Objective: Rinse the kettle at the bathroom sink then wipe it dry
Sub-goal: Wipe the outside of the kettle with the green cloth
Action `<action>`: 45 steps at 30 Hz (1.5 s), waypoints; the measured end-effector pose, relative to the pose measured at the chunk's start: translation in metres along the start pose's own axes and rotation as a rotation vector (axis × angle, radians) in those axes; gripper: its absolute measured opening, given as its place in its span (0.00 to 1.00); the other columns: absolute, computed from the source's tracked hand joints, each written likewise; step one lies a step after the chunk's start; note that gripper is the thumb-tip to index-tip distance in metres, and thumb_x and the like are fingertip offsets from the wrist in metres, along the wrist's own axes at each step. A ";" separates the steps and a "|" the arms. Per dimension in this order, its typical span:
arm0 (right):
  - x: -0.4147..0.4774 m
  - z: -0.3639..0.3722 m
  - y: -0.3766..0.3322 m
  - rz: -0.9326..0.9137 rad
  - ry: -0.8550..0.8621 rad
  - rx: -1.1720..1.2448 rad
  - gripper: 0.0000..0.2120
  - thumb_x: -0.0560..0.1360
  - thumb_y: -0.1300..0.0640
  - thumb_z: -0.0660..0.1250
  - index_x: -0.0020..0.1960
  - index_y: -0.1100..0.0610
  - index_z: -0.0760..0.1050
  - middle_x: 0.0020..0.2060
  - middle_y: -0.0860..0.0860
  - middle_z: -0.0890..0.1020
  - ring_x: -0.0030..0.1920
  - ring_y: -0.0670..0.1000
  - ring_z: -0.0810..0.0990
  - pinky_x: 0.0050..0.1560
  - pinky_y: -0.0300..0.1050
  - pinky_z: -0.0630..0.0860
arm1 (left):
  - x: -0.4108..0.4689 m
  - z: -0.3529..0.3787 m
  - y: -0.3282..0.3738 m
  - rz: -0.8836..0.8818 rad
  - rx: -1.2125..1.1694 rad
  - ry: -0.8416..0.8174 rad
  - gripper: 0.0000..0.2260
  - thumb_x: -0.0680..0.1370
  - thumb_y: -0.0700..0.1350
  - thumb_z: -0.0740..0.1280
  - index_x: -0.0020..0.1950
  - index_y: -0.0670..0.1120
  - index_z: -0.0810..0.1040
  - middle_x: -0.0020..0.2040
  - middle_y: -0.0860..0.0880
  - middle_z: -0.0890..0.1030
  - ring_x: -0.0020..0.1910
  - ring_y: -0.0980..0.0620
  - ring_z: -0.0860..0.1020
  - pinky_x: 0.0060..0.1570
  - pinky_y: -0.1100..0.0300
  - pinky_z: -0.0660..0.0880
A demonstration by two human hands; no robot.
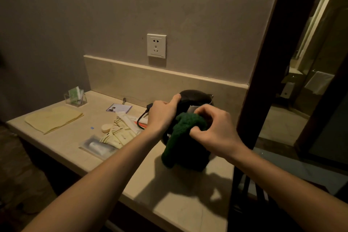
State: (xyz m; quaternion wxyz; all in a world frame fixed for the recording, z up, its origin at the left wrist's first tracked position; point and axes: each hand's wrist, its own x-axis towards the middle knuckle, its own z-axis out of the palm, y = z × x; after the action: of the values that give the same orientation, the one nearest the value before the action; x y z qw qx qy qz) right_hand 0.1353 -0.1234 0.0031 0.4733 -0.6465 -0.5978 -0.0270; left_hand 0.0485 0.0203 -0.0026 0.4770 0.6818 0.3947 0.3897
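Observation:
A dark kettle (195, 96) with a metal body stands on the beige counter (175, 194), near the right wall edge. My left hand (162, 113) grips its handle side, thumb up on the black lid. My right hand (212, 128) pinches a dark green cloth (180, 137) and holds it against the kettle's front. The cloth hangs down and covers most of the kettle's lower body.
Left of the kettle lie a black power cord (141, 118), several sachets and tubes (120, 132), a card (119, 108), a folded yellow cloth (53, 118) and a clear holder (75, 97). A wall socket (156, 45) sits above. A dark door frame (273, 62) stands to the right.

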 end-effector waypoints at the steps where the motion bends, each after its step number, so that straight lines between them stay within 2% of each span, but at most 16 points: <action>1: 0.003 -0.002 -0.001 -0.066 0.061 -0.062 0.09 0.63 0.53 0.68 0.43 0.54 0.77 0.38 0.47 0.81 0.38 0.49 0.79 0.38 0.46 0.78 | 0.000 0.001 0.000 0.005 0.013 0.019 0.26 0.75 0.60 0.64 0.35 0.37 0.80 0.30 0.45 0.77 0.32 0.47 0.74 0.35 0.54 0.67; 4: 0.013 -0.001 -0.002 -0.210 0.221 -0.242 0.11 0.65 0.60 0.71 0.48 0.57 0.78 0.43 0.49 0.79 0.41 0.46 0.76 0.40 0.31 0.71 | -0.001 0.002 -0.003 0.036 0.048 0.038 0.26 0.75 0.62 0.63 0.29 0.41 0.74 0.27 0.45 0.73 0.29 0.47 0.71 0.33 0.53 0.66; 6: 0.022 0.002 -0.001 -0.223 0.265 -0.329 0.12 0.67 0.62 0.72 0.51 0.58 0.80 0.45 0.52 0.79 0.41 0.46 0.75 0.40 0.26 0.67 | -0.001 0.002 -0.004 0.049 0.068 0.044 0.26 0.75 0.62 0.63 0.28 0.42 0.71 0.26 0.45 0.71 0.28 0.47 0.69 0.32 0.54 0.65; 9: 0.030 0.010 0.004 -0.265 0.227 -0.474 0.14 0.69 0.63 0.73 0.55 0.60 0.80 0.48 0.56 0.79 0.43 0.54 0.80 0.38 0.41 0.76 | -0.002 0.002 -0.003 0.064 0.084 0.056 0.26 0.76 0.61 0.63 0.26 0.44 0.66 0.24 0.48 0.66 0.26 0.48 0.65 0.30 0.54 0.61; 12: 0.029 0.016 0.010 -0.348 0.214 -0.616 0.13 0.72 0.61 0.69 0.56 0.62 0.81 0.49 0.59 0.81 0.44 0.58 0.81 0.40 0.49 0.79 | -0.001 0.003 -0.005 0.077 0.082 0.058 0.26 0.76 0.61 0.63 0.25 0.44 0.67 0.23 0.48 0.65 0.25 0.49 0.64 0.28 0.56 0.61; 16: 0.010 0.020 0.022 -0.441 0.075 -0.707 0.14 0.75 0.59 0.61 0.55 0.65 0.80 0.49 0.62 0.81 0.44 0.60 0.80 0.41 0.54 0.80 | 0.000 0.003 -0.006 0.089 0.063 0.071 0.27 0.75 0.61 0.64 0.27 0.40 0.75 0.24 0.46 0.71 0.25 0.49 0.69 0.29 0.56 0.65; 19: -0.004 0.024 0.032 -0.530 -0.072 -0.783 0.14 0.76 0.60 0.59 0.52 0.65 0.81 0.48 0.62 0.81 0.43 0.60 0.80 0.40 0.54 0.81 | 0.001 0.004 -0.005 0.101 0.077 0.105 0.27 0.75 0.60 0.65 0.23 0.43 0.69 0.20 0.50 0.67 0.22 0.51 0.66 0.27 0.56 0.63; 21: 0.000 0.022 0.033 -0.550 -0.044 -0.776 0.14 0.76 0.60 0.59 0.52 0.65 0.81 0.47 0.62 0.81 0.43 0.60 0.80 0.40 0.53 0.81 | 0.001 0.004 -0.005 0.105 0.081 0.110 0.27 0.75 0.59 0.65 0.21 0.45 0.67 0.17 0.52 0.65 0.19 0.55 0.65 0.26 0.56 0.61; 23: 0.011 0.017 0.029 -0.535 0.052 -0.738 0.15 0.76 0.59 0.59 0.52 0.67 0.81 0.47 0.63 0.81 0.42 0.60 0.80 0.40 0.51 0.80 | 0.002 0.003 -0.005 0.105 0.071 0.089 0.27 0.76 0.59 0.65 0.21 0.45 0.68 0.17 0.52 0.67 0.20 0.55 0.67 0.25 0.57 0.62; 26: 0.037 0.006 0.019 -0.441 0.144 -0.670 0.15 0.74 0.61 0.60 0.54 0.66 0.81 0.47 0.62 0.81 0.43 0.61 0.80 0.39 0.50 0.79 | 0.001 0.002 -0.005 0.098 0.045 0.052 0.27 0.77 0.59 0.64 0.21 0.46 0.67 0.15 0.54 0.67 0.18 0.57 0.66 0.23 0.61 0.62; 30: 0.086 -0.007 0.019 -0.108 0.041 -0.536 0.16 0.72 0.67 0.66 0.58 0.57 0.81 0.53 0.56 0.83 0.54 0.59 0.79 0.53 0.55 0.78 | 0.000 0.002 -0.004 0.114 0.056 0.058 0.28 0.77 0.59 0.64 0.20 0.47 0.65 0.15 0.54 0.64 0.18 0.57 0.63 0.23 0.60 0.61; 32: 0.102 -0.010 0.019 -0.032 -0.048 -0.497 0.17 0.71 0.67 0.66 0.55 0.54 0.83 0.52 0.54 0.84 0.55 0.58 0.80 0.53 0.54 0.77 | -0.001 0.002 -0.004 0.119 0.057 0.071 0.29 0.77 0.59 0.64 0.20 0.47 0.63 0.14 0.54 0.62 0.17 0.56 0.63 0.21 0.61 0.59; 35: 0.105 -0.008 0.015 -0.043 -0.156 -0.511 0.19 0.70 0.65 0.61 0.57 0.54 0.82 0.53 0.54 0.84 0.56 0.57 0.79 0.54 0.54 0.77 | 0.000 0.002 -0.006 0.128 0.040 0.070 0.29 0.77 0.58 0.65 0.19 0.47 0.63 0.14 0.54 0.63 0.16 0.57 0.63 0.19 0.63 0.58; 38: 0.092 -0.006 0.012 -0.076 -0.183 -0.508 0.25 0.70 0.55 0.54 0.61 0.56 0.79 0.57 0.55 0.82 0.58 0.56 0.77 0.59 0.51 0.74 | 0.001 0.003 -0.007 0.133 0.021 0.060 0.29 0.77 0.58 0.64 0.19 0.46 0.66 0.14 0.53 0.66 0.16 0.57 0.65 0.20 0.62 0.61; 42: 0.068 -0.003 0.009 -0.190 -0.157 -0.578 0.25 0.73 0.47 0.56 0.64 0.57 0.76 0.58 0.53 0.79 0.58 0.54 0.75 0.56 0.47 0.72 | 0.002 0.002 -0.008 0.129 0.002 0.036 0.28 0.76 0.59 0.64 0.20 0.45 0.70 0.16 0.52 0.69 0.18 0.56 0.67 0.24 0.60 0.65; 45: 0.048 0.002 0.016 -0.316 -0.086 -0.600 0.24 0.72 0.50 0.59 0.63 0.61 0.77 0.58 0.58 0.80 0.59 0.58 0.76 0.59 0.52 0.75 | 0.004 0.001 -0.009 0.115 0.005 0.055 0.28 0.76 0.59 0.65 0.20 0.45 0.68 0.16 0.52 0.67 0.20 0.53 0.66 0.26 0.58 0.64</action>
State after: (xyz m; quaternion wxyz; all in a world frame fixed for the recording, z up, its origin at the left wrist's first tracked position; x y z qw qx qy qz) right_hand 0.1612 -0.0837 0.0219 0.2261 -0.6569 -0.6754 -0.2473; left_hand 0.0496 0.0257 -0.0106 0.4412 0.6934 0.3689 0.4342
